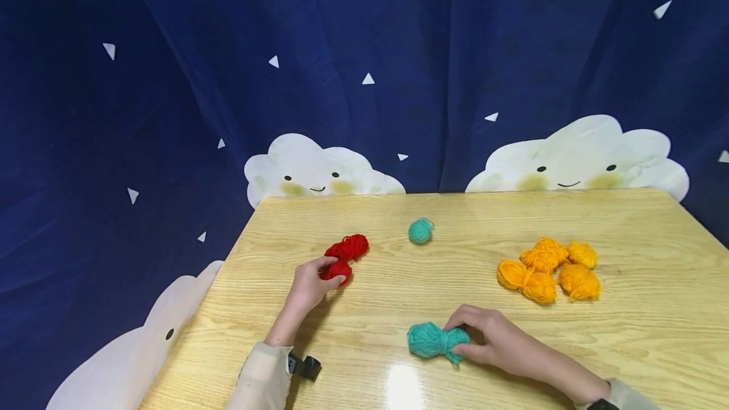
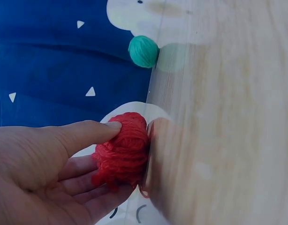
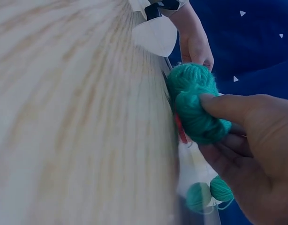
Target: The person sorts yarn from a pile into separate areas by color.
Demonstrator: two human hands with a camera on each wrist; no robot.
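Observation:
My left hand (image 1: 310, 281) holds a red yarn bundle (image 1: 340, 271) between thumb and fingers at the left of the table. Another red yarn bundle (image 1: 349, 247) lies right behind it. In the left wrist view the thumb presses on the top of the red yarn (image 2: 125, 147), the fingers under it. Near the front middle, my right hand (image 1: 494, 340) pinches the right end of a teal yarn bundle (image 1: 426, 340), tied at its waist. The right wrist view shows the thumb against this teal yarn (image 3: 193, 105), with some fingers partly hidden behind it.
A small teal yarn ball (image 1: 420, 231) sits toward the back middle of the wooden table (image 1: 467, 258). Several orange yarn bundles (image 1: 545, 255) are grouped at the right. A dark blue curtain (image 1: 342, 30) with white triangles and clouds hangs behind the table.

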